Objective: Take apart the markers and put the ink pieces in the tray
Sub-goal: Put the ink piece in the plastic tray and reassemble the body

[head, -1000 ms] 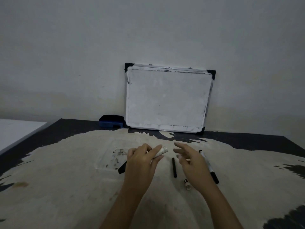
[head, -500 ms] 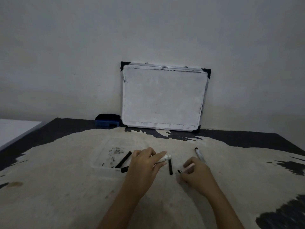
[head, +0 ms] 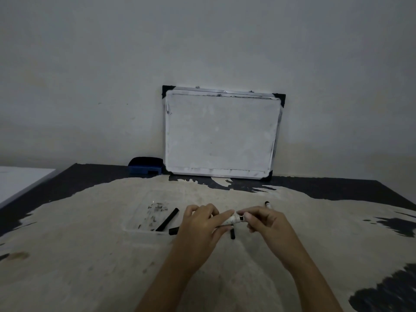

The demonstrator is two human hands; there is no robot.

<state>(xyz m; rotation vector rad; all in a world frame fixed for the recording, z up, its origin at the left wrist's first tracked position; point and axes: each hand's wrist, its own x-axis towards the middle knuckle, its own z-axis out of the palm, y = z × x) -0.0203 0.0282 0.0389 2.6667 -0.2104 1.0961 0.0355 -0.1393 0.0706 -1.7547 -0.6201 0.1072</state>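
My left hand [head: 200,224] grips a white marker barrel [head: 233,220], whose black cap end [head: 172,231] sticks out to the left of the hand. My right hand [head: 263,221] pinches a small end piece [head: 241,217] against the barrel's right tip. A clear tray [head: 144,216] lies left of my hands with one black ink stick [head: 167,219] inside it. Another black ink stick [head: 232,233] lies on the table under my hands. A second marker [head: 267,204] shows only its tip behind my right hand.
A small whiteboard [head: 221,134] leans on the wall at the back. Beside it sits a blue eraser [head: 145,167]. The table [head: 90,255] has a worn pale top with dark edges, and a white surface [head: 20,179] adjoins it at the left.
My right hand picked a small piece off the table and brought it up to the barrel's right tip. My left hand kept holding the barrel.
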